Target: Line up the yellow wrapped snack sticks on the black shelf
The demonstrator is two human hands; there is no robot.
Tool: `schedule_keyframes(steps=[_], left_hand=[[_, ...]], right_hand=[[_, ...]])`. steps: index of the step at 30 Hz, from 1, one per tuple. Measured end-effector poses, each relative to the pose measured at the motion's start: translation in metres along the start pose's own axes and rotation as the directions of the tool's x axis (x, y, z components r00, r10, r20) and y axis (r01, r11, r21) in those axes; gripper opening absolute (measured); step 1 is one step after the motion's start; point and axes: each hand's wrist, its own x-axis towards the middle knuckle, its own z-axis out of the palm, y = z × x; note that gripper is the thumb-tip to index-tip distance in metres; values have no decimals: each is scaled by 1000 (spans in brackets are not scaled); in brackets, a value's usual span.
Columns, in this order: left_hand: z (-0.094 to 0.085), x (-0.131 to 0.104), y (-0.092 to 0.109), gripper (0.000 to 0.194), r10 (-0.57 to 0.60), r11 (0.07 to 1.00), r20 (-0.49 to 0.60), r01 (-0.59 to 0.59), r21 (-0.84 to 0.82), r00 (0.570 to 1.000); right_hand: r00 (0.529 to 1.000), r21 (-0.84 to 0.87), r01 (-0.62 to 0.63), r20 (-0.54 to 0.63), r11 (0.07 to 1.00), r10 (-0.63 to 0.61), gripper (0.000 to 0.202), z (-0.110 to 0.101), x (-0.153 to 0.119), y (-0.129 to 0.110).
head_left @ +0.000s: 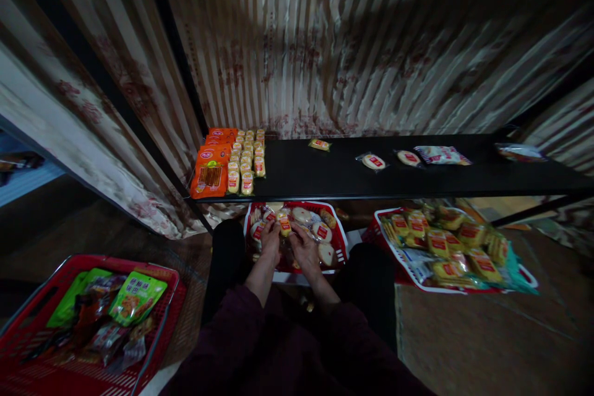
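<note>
Between my two hands is a small yellow snack cake in a clear wrapper with a red label (284, 225), above the front middle basket. The fingers of my left hand (270, 241) grip its left side. My right hand (304, 249) closes on its right edge, its fingertips partly hidden. Under them, the red basket with a white rim (344, 236) holds round pale wrapped pastries (322, 232) and other packets. On the black shelf (297, 176) just beyond, rows of similar yellow cakes (247, 158) stand beside orange snack bags (211, 167) at the left end.
Along the shelf lie a single yellow cake (320, 145), two round pastries (373, 161) and a white packet (442, 155). Another basket (383, 223) of yellow packets stands at right. A red basket (172, 284) with green bags is at left. Striped curtain (315, 43) hangs behind.
</note>
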Motion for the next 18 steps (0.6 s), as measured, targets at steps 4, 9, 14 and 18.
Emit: schedule_keyframes(steps=[4, 9, 14, 18], left_hand=[[1, -1, 1, 28, -29, 1000, -5, 29, 3, 1000], [2, 0, -1, 28, -20, 1000, -1, 20, 4, 1000], [0, 2, -5, 22, -12, 1000, -8, 12, 8, 1000], [0, 4, -7, 23, -20, 999, 15, 19, 35, 1000]], right_hand=[[1000, 14, -10, 5, 1000, 10, 35, 1, 1, 3], [1000, 18, 2, 4, 1000, -2, 36, 0, 2, 5], [998, -10, 48, -29, 999, -48, 34, 0, 2, 5], [998, -13, 53, -42, 998, -54, 34, -1, 3, 9]])
